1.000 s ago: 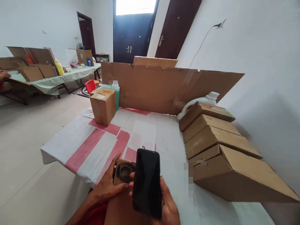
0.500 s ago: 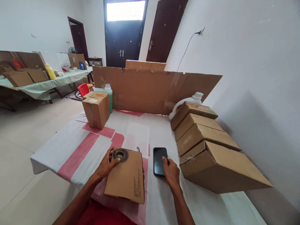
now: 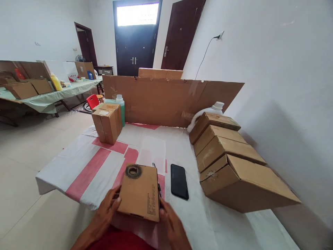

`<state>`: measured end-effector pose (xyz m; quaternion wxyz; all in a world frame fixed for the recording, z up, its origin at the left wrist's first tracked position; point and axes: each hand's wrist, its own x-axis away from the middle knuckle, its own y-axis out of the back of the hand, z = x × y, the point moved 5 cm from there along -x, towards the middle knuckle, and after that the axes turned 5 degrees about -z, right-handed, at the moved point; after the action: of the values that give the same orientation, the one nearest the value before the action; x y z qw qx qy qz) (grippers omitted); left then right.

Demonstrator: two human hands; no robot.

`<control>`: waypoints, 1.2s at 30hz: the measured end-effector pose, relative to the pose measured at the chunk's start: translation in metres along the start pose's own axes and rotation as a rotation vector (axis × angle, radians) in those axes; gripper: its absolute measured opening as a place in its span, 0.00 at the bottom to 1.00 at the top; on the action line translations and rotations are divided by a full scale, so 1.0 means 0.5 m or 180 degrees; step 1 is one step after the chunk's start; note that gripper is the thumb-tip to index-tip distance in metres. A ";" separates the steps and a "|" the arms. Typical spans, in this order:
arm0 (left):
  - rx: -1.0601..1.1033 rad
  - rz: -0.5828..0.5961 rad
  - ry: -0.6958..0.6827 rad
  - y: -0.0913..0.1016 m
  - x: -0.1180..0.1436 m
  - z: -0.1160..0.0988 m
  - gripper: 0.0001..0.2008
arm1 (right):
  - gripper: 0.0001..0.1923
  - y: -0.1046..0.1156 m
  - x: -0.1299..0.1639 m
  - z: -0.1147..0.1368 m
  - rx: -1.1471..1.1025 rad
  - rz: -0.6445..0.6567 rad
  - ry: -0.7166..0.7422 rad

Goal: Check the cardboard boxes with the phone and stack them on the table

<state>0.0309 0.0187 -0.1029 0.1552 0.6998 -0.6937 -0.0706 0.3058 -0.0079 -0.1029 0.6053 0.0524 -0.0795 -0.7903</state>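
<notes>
One flat brown cardboard box [image 3: 139, 193] with a dark round tape roll [image 3: 133, 171] resting on its far corner is held at the near edge of the worktop [image 3: 78, 163], which is covered in a white cloth with red stripes. The left hand [image 3: 105, 210] is laid against the box's left edge, its fingers curled around that edge. The right hand [image 3: 170, 222] is placed at the box's near right corner, thumb against the edge; how far its fingers are closed cannot be told. A single pen [image 3: 158, 184] is seen lying partly under the box's right side. One black phone [image 3: 179, 181] is laid face up just beside the box, to its right, touched by neither hand.

Four brown cardboard cartons [image 3: 234, 173] are leaned in a row on the right of the worktop. One upright small brown carton [image 3: 107, 122] is stood at the far left, with one green bottle [image 3: 120, 107] behind it. One white jug [image 3: 208, 113] is seen behind the row of four. A long cardboard sheet [image 3: 166, 100] is stood as a screen along the far edge.
</notes>
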 end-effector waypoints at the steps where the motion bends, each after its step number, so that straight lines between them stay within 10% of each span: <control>1: 0.0005 0.0100 0.0003 0.006 0.022 -0.011 0.32 | 0.30 -0.013 0.034 0.007 -0.0280 0.0141 -0.0060; 9: 0.0145 -0.0276 -0.0529 0.083 0.020 -0.162 0.35 | 0.30 0.007 0.026 0.143 -0.0203 0.0203 0.0410; 18: 0.0135 -0.0324 -0.0890 -0.047 0.015 -0.024 0.38 | 0.41 -0.071 0.026 0.015 -0.0838 -0.0557 -0.0048; 21: 0.0022 0.0437 -0.1743 -0.124 0.032 -0.047 0.44 | 0.39 0.019 0.041 -0.040 -0.1114 -0.1686 0.0378; 26: -0.0133 0.2100 -0.2686 -0.360 0.053 -0.112 0.52 | 0.27 0.263 0.051 -0.102 -0.0460 -0.3460 0.0357; 31: -0.0393 0.2753 -0.2739 -0.553 0.056 -0.178 0.56 | 0.27 0.437 0.020 -0.102 0.0002 -0.3744 0.0174; 36: -0.0433 0.2818 -0.2322 -0.628 0.014 -0.235 0.54 | 0.39 0.504 -0.040 -0.098 0.0712 -0.3461 0.0254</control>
<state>0.3658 0.0223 -0.0905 -0.0346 0.2616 -0.9230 -0.2801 0.5588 -0.0556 -0.1037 0.1036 0.1798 -0.1014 -0.9730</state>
